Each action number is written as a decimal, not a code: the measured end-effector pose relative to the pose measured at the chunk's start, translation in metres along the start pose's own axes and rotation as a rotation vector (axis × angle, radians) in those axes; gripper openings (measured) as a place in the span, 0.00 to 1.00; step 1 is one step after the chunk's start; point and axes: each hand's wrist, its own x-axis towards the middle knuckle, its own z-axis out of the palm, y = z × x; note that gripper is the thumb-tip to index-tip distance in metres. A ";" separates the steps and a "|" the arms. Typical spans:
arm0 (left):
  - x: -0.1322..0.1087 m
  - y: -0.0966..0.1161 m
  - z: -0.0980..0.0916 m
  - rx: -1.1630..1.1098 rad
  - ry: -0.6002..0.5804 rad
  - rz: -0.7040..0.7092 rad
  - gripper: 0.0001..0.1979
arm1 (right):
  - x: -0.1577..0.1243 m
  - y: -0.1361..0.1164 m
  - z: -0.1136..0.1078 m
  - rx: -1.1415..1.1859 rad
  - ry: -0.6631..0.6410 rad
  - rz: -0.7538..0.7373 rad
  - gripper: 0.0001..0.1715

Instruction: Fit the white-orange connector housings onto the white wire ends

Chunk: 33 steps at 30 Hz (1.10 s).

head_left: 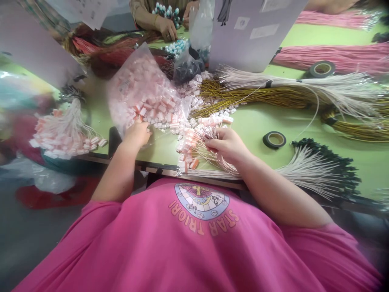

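My left hand [137, 134] is at the near edge of a clear plastic bag [127, 77] full of orange and white connector housings [158, 106]. Its fingers are curled together beside the housings, and what they hold is too small to make out. In my right hand [227, 147] is a bunch of thin white wires [209, 134], gripped between thumb and fingers. Orange and white connectors [189, 146] lie around the left side of that bunch, at the table's near edge.
A bundle of wires with white connectors [68, 129] lies at left. Rolls of black tape [274, 140] and white wires with black ends [316, 168] are at right. Yellow wires [258, 97] stretch behind. Across the green table, a co-worker's hand [167, 28] shows beside an upright grey panel [243, 36].
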 end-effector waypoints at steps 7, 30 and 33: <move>-0.004 0.009 -0.014 -0.179 0.097 -0.071 0.08 | -0.001 -0.001 0.003 0.090 -0.025 -0.016 0.11; -0.086 0.127 -0.023 -1.570 -0.429 0.110 0.12 | -0.002 0.001 0.003 0.119 -0.131 0.018 0.07; -0.086 0.131 -0.022 -1.672 -0.441 0.104 0.11 | -0.002 0.001 0.004 0.086 -0.155 0.020 0.08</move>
